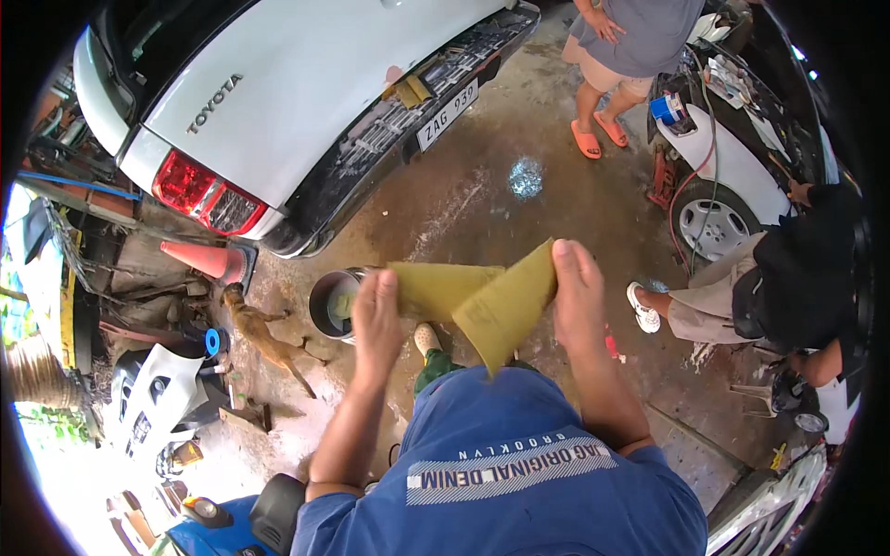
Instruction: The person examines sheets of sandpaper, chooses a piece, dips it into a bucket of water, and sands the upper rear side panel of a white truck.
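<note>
My left hand (375, 315) pinches the left piece of a yellowish abrasive-looking sheet (440, 287). My right hand (577, 292) grips a piece with a pointed lower corner (505, 306), which overlaps the left one in front of my blue shirt; whether the two are joined I cannot tell. Just beyond my left hand on the floor stands a metal bucket (324, 306) with pale contents, partly hidden by that hand.
White vehicle (306, 83) upper left, orange cone (209, 259), brown dog (264, 334), loose bumper (167, 398) left. A person in sandals (640, 37) stands upper right; another in black (816, 278) crouches right beside a car with hoses (714, 139). Blue machine (222, 528) lower left.
</note>
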Motion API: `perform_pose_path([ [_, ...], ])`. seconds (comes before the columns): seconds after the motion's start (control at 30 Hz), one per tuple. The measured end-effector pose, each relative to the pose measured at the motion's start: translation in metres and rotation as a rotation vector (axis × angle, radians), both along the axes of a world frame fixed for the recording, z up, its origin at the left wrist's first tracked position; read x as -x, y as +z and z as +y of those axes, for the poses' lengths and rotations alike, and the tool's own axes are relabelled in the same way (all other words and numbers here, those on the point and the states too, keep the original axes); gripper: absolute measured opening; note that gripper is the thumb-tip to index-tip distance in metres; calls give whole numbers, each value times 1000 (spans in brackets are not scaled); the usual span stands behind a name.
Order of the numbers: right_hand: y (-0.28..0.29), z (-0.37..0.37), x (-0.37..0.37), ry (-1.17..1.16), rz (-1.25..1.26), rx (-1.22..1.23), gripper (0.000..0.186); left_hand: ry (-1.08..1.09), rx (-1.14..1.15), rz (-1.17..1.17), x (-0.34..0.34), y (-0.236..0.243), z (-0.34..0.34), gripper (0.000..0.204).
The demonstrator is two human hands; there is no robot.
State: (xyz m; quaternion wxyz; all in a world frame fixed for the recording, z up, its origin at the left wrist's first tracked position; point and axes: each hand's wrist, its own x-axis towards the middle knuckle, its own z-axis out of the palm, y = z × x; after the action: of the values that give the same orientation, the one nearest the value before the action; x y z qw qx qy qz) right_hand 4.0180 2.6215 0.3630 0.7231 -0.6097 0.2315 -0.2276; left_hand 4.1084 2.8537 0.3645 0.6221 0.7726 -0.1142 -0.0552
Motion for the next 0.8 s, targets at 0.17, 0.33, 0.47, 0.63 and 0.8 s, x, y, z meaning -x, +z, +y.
perform_pose_path([
  [0.17,-38,4,-16,-17,125,7,38,79,119,219,21,-44,-10,31],
  [0.33,-60,16,-32,47,217,118,34,77,251,308,16,-66,-2,28],
  [0.47,-54,40,-52,70,210,226,32,62,152,435,0,-72,9,28],
  [0.63,-52,82,-89,97,318,319,28,45,160,337,-30,-74,44,27],
  [0.8,-69,130,-143,186,277,310,30,29,154,408,-74,-74,109,24],
])
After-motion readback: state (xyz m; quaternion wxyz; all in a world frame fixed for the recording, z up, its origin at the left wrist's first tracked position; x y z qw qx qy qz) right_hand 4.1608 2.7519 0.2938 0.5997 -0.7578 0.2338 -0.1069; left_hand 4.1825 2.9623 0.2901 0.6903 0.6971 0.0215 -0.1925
